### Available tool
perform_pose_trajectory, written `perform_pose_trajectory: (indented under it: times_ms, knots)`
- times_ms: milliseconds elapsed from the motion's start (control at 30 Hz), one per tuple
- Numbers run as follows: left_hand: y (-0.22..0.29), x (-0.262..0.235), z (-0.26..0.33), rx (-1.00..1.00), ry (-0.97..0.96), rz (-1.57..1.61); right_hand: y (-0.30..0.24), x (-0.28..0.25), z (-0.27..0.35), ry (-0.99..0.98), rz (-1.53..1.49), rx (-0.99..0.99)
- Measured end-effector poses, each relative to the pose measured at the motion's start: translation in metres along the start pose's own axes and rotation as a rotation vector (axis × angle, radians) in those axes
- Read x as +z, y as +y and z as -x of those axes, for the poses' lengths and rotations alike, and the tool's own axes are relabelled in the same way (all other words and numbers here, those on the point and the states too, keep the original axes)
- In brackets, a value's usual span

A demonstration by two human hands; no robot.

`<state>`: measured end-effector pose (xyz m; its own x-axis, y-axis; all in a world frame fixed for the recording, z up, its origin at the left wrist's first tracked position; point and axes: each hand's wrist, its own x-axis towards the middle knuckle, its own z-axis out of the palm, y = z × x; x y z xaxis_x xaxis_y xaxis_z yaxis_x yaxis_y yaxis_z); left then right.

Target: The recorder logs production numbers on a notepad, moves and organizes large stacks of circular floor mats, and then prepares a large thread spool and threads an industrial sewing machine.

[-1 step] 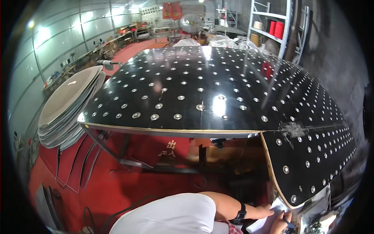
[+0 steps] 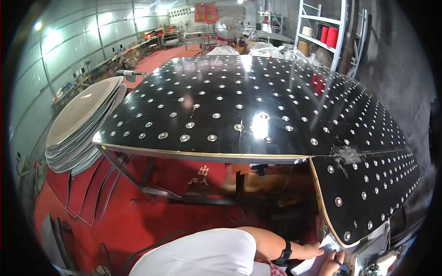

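1. The right hand grips a blue pen, fingers closed around it, at the lower right of my head-camera feed. The pen slants across the fist; its writing tip is too small for me to make out.

2. Just beside it, the left hand reaches in from the left over a white sheet of paper, a black strap around its forearm. I cannot tell whether its fingers are spread or curled. I judge that it steadies the sheet so the pen can bear on it.

3. The paper lies near the rounded corner of a black, silver-studded worktop, on the person's side of the edge. What supports it is hidden from me. That spot probably keeps the sheet within easy reach of both hands and off the bumpy studs.

4. Well to the left, a stack of beige rounded boards leans beside the worktop, above dark red mats; piled this way, they likely save floor room. Beyond the worktop's far right side, a metal shelf carries red spools.

5. Against the earlier frame, little differs: both hands hold nearly the same place, the pen sits a touch lower in my view, and the worktop appears shifted slightly right, which I put down to a small head movement.
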<state>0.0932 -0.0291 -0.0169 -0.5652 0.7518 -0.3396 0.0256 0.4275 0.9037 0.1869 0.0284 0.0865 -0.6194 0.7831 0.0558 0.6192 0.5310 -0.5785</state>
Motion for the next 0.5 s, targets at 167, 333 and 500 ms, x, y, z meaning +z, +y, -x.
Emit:
perform_pose_trajectory:
  times_ms: [167,333,500]
  knots:
    - [0.006,-0.005,-0.007,-0.001,-0.021,0.059,0.0,-0.001,-0.004,0.074,-0.034,-0.199]
    - [0.006,-0.001,-0.011,0.027,0.001,0.076,0.01,0.001,-0.007,0.112,0.151,-0.269]
    - [0.009,0.002,-0.001,0.011,-0.077,0.067,0.05,0.023,-0.027,0.028,0.018,0.013]
